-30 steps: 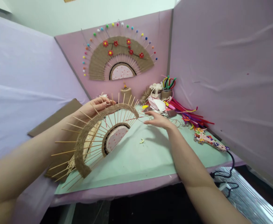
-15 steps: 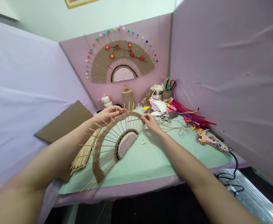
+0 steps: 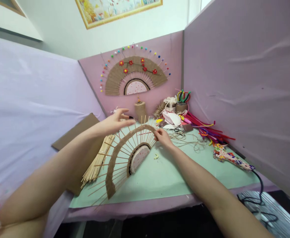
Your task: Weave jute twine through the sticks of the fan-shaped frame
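A half-round fan frame (image 3: 113, 162) made of thin wooden sticks, with a band of brown twine woven across them, is held tilted above the table. At its base is a half-disc (image 3: 140, 158) of pale cloth with pink spots, edged in brown and black. My right hand (image 3: 162, 136) pinches the right end of the woven band. Above the upper left sticks my left hand (image 3: 116, 121) is raised with its fingers spread, holding nothing I can see. A bundle of loose sticks (image 3: 97, 162) lies left of the fan frame.
A finished fan (image 3: 112, 79) with red flowers hangs on the pink back panel. Below it stands a twine spool (image 3: 141, 110). Pipe cleaners (image 3: 209, 130), a scissors pot (image 3: 182, 107) and a patterned glue gun (image 3: 231, 158) with cable are right. Brown cardboard (image 3: 70, 132) leans left.
My left hand has lifted off the fan frame's top edge and its fingers have spread. My right hand keeps its pinch. The view has tilted up, showing more of the wall picture.
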### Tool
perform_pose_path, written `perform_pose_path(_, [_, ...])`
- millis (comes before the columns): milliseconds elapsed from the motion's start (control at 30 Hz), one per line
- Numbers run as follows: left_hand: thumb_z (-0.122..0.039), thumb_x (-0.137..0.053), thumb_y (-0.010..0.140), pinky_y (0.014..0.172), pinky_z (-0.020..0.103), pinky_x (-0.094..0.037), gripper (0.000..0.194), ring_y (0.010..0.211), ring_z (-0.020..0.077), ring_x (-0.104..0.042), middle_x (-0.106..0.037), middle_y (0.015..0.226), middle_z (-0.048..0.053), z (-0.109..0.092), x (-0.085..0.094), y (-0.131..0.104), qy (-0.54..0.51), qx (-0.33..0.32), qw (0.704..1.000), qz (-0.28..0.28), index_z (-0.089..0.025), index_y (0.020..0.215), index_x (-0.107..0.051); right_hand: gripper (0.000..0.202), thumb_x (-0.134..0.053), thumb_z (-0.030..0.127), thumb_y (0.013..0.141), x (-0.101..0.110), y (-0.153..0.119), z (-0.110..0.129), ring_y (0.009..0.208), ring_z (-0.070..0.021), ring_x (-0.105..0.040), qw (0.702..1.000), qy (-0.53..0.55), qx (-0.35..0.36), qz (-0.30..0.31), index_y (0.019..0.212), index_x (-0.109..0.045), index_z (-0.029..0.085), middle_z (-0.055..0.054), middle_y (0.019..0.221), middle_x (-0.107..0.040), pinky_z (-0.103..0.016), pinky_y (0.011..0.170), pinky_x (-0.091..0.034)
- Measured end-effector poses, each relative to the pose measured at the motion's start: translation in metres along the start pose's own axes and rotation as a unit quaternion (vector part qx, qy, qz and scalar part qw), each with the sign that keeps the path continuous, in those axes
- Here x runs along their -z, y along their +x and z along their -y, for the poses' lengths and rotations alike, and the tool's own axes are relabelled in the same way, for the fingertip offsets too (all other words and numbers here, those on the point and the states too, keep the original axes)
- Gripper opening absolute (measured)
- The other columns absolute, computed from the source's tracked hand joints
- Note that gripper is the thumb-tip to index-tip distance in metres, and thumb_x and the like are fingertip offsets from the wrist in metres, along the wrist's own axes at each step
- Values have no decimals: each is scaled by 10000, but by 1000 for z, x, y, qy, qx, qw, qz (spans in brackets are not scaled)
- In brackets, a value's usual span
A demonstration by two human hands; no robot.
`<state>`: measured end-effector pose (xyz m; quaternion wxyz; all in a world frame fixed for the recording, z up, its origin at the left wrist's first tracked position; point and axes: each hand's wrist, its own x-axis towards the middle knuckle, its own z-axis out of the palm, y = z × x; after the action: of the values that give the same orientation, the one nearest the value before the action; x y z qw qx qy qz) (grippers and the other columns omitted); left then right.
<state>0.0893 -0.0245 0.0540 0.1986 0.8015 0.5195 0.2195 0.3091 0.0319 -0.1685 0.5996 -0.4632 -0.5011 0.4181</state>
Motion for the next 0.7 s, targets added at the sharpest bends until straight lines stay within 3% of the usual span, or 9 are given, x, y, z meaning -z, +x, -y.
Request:
perform_pose_path(67, [-604, -742, 641, 887, 389, -493, 1028, 1121, 316, -633, -569, 1364, 164, -15, -9, -13, 121, -41, 992, 6, -248, 1487, -281, 263, -608, 423, 777, -1, -2, 1, 497, -119, -533, 1000, -5, 5, 1, 693, -463, 220, 40, 530, -547, -232, 501, -416])
perform_pose_path(200, [-507, -697, 719, 764, 344, -495, 881, 939, 296, -686, -700, 1106, 150, -20, -18, -12, 241, 2, 970, -9, -164, 1443, -332, 279, -626, 428, 763, -4, -3, -1, 480, -112, -501, 1000, -8, 3, 8, 667, -467, 220, 42, 520, -538, -230, 490, -401])
perform_pose_path(300, [-437, -686, 741, 673, 306, -509, 632, 774, 239, -695, -725, 856, 76, -5, -13, 2, 200, 46, 978, 46, -148, 1271, -499, 266, -622, 415, 772, -4, -1, -2, 489, -104, -520, 1000, 4, -9, 14, 688, -463, 218, 26, 578, -585, -232, 505, -431])
perform_pose_path(467, [-301, -679, 721, 609, 254, -543, 187, 671, 168, -677, -685, 723, 16, 14, -1, 22, 91, 82, 985, 123, -182, 857, -631, 278, -592, 455, 794, -1, 1, -2, 547, -121, -592, 999, 27, -33, 19, 753, -443, 224, -2, 666, -635, -251, 535, -487])
perform_pose_path(700, [-327, -733, 663, 673, 251, -543, 185, 681, 147, -668, -689, 679, -20, 20, 22, 58, 81, -4, 980, 183, -196, 779, -674, 295, -575, 491, 786, 9, 3, 1, 472, -118, -469, 999, -25, 1, -25, 750, -435, 233, 42, 560, -534, -244, 484, -376])
